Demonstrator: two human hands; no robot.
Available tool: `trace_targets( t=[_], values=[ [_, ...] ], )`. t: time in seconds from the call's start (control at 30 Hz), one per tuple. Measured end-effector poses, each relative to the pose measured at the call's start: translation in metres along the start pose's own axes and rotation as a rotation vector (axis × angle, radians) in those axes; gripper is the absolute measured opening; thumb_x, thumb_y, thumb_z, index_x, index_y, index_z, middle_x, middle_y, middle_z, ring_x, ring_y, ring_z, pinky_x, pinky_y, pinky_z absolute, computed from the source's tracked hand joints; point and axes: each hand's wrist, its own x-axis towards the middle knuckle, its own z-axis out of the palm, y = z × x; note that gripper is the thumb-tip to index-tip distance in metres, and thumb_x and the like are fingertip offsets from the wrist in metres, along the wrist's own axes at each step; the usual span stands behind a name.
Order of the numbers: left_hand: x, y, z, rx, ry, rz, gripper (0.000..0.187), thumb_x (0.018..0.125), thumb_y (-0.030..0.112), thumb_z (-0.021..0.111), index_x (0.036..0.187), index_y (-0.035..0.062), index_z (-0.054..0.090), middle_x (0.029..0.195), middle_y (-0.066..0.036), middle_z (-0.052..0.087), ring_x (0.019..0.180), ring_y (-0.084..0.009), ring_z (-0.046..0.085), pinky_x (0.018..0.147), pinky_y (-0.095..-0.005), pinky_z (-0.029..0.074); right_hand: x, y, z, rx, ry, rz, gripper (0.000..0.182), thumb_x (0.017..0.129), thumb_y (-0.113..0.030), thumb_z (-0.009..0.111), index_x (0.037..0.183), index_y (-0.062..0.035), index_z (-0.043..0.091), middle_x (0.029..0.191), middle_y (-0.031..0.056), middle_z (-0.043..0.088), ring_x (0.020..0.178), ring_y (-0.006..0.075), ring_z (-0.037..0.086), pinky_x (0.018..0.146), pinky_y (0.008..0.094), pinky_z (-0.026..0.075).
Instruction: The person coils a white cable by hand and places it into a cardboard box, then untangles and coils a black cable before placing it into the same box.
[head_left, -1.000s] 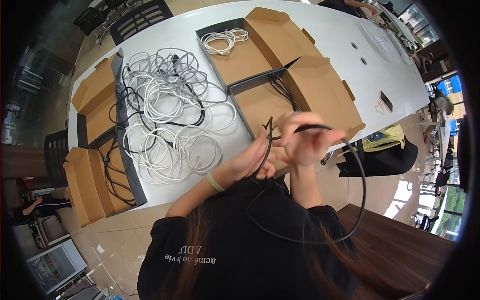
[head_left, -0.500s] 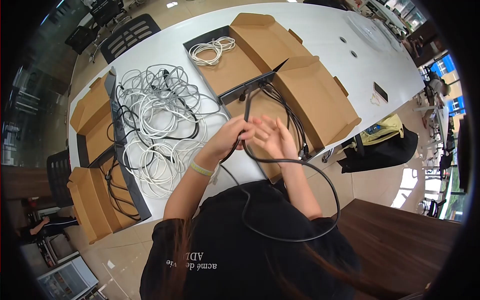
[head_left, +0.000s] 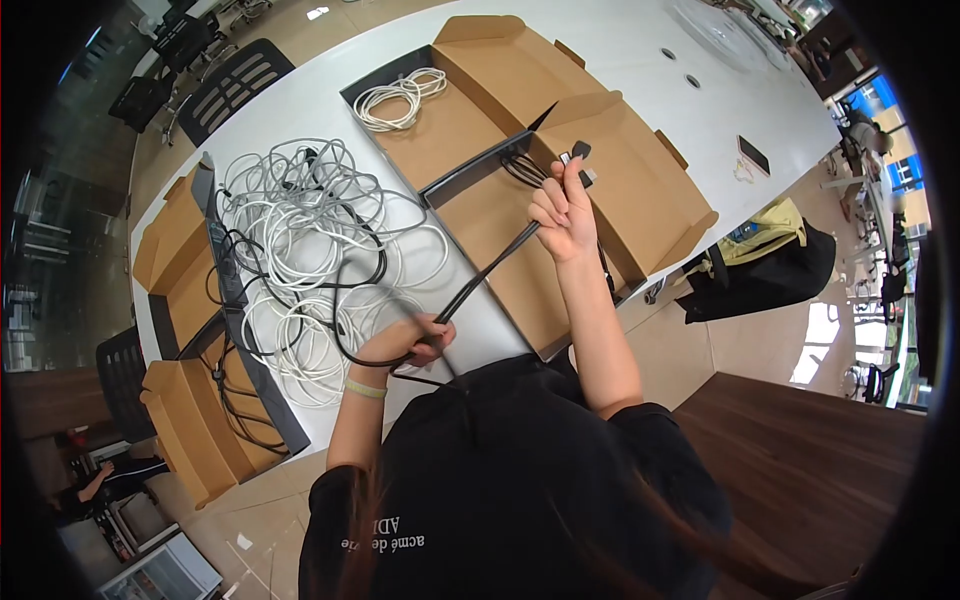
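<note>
A black cable (head_left: pixel 487 277) runs doubled between my two hands. My right hand (head_left: pixel 563 212) is closed round its upper end, over the open cardboard box at the centre right, with dark connectors (head_left: pixel 582 151) sticking out past the fingers. Lower down, my left hand (head_left: pixel 410 342) grips the same black cable above the white table, and a loop of it bends round to the left of that wrist. Beside my left hand lies a big tangle of white and grey cables (head_left: pixel 310 230). More black cables (head_left: pixel 522 170) lie in the box beneath my right hand.
Another open box (head_left: pixel 470 130) holds a coiled white cable (head_left: pixel 400 100). Two open boxes stand at the left, the nearer one (head_left: pixel 200 415) with black cables inside. A phone (head_left: pixel 753 156) lies on the table's right (head_left: pixel 700 120). A bag (head_left: pixel 770 265) is beyond the table edge.
My hands have moved apart: the right one up over the box, the left one down towards my body. The big loop of black cable over my lap has gone from there.
</note>
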Motion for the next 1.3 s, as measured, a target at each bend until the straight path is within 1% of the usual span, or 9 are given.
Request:
trace_targets(
  t=[0.13,0.27,0.67,0.8,0.87,0.9,0.97,1.1,1.3],
  values=[
    [-0.008,-0.005,0.004,0.135,-0.028,0.314,0.047,0.086,0.027,0.051,0.120,-0.0052,0.047,0.062,0.000,0.048,0.052,-0.0090,0.046,0.050,-0.0217,0.040,0.002,-0.008,0.003,-0.032,0.062,-0.131,0.032,0.094,-0.035,0.046,0.074,-0.0125,0.055,0.046,-0.0038,0.032,0.038,0.0066,0.025,0.038,0.0200,0.022],
    [-0.026,-0.028,-0.008,-0.052,-0.081,0.344,0.107,0.058,0.045,0.076,0.138,-0.0046,0.025,0.084,-0.016,0.058,0.059,-0.0122,0.051,0.057,-0.0228,0.040,-0.007,-0.041,-0.009,0.026,0.232,-0.261,0.033,0.090,-0.030,0.054,0.063,-0.0143,0.043,0.047,-0.0041,0.030,0.039,0.0074,0.025,0.037,0.0209,0.020],
    [-0.080,0.006,-0.037,0.182,-0.035,0.146,0.031,0.068,0.012,0.071,0.089,-0.0043,0.055,0.074,-0.012,0.062,0.073,-0.0216,0.062,0.072,-0.0303,0.048,-0.049,-0.159,-0.001,0.036,0.201,-0.673,0.034,0.086,-0.014,0.054,0.058,-0.0122,0.036,0.045,-0.0032,0.029,0.036,0.0086,0.021,0.034,0.0227,0.017],
    [-0.069,-0.004,-0.033,-0.038,0.009,0.793,0.049,0.084,0.046,0.055,0.090,-0.0029,0.054,0.049,-0.008,0.052,0.069,-0.0340,0.064,0.099,-0.0649,0.021,-0.061,-0.176,0.005,0.063,0.153,-0.720,0.035,0.087,-0.019,0.056,0.057,-0.0122,0.039,0.045,-0.0025,0.030,0.036,0.0089,0.021,0.035,0.0224,0.017],
    [-0.066,0.004,-0.028,-0.254,-0.215,0.756,0.063,0.084,0.057,0.049,0.098,-0.0054,0.052,0.047,-0.005,0.048,0.055,-0.0279,0.061,0.089,-0.0557,0.040,-0.066,-0.180,0.001,0.131,0.190,-0.742,0.035,0.087,-0.020,0.056,0.057,-0.0117,0.041,0.045,-0.0027,0.030,0.036,0.0090,0.021,0.036,0.0228,0.017],
    [-0.069,-0.006,-0.040,-0.364,-0.298,0.737,0.069,0.082,0.060,0.050,0.101,-0.0061,0.051,0.048,-0.003,0.047,0.045,-0.0182,0.054,0.064,-0.0371,0.051,-0.068,-0.182,-0.003,0.145,0.192,-0.739,0.034,0.086,-0.021,0.056,0.057,-0.0114,0.041,0.046,-0.0029,0.030,0.036,0.0091,0.021,0.036,0.0229,0.017],
    [-0.089,-0.009,-0.043,-0.231,-0.073,0.619,0.064,0.083,0.055,0.054,0.100,-0.0064,0.051,0.052,-0.002,0.049,0.043,-0.0111,0.048,0.045,-0.0218,0.042,-0.073,-0.190,-0.009,0.175,0.175,-0.752,0.034,0.085,-0.020,0.056,0.056,-0.0106,0.040,0.045,-0.0037,0.029,0.038,0.0088,0.021,0.036,0.0230,0.018],
    [-0.121,0.011,-0.032,0.437,0.470,-0.082,0.013,0.077,0.000,0.065,0.088,-0.0002,0.058,0.061,0.002,0.053,0.048,-0.0029,0.047,0.040,-0.0192,0.034,-0.102,-0.236,-0.029,0.130,0.149,-0.865,0.036,0.086,-0.021,0.053,0.055,-0.0129,0.036,0.044,-0.0047,0.026,0.036,0.0086,0.023,0.035,0.0223,0.019],
    [-0.145,0.006,-0.012,0.445,0.398,-0.167,0.012,0.079,0.000,0.063,0.091,-0.0010,0.059,0.062,0.005,0.052,0.052,-0.0001,0.043,0.045,-0.0153,0.030,-0.158,-0.288,-0.027,0.160,0.335,-0.958,0.035,0.082,-0.017,0.053,0.053,-0.0127,0.034,0.043,-0.0038,0.026,0.034,0.0105,0.021,0.034,0.0241,0.019]
  ],
)
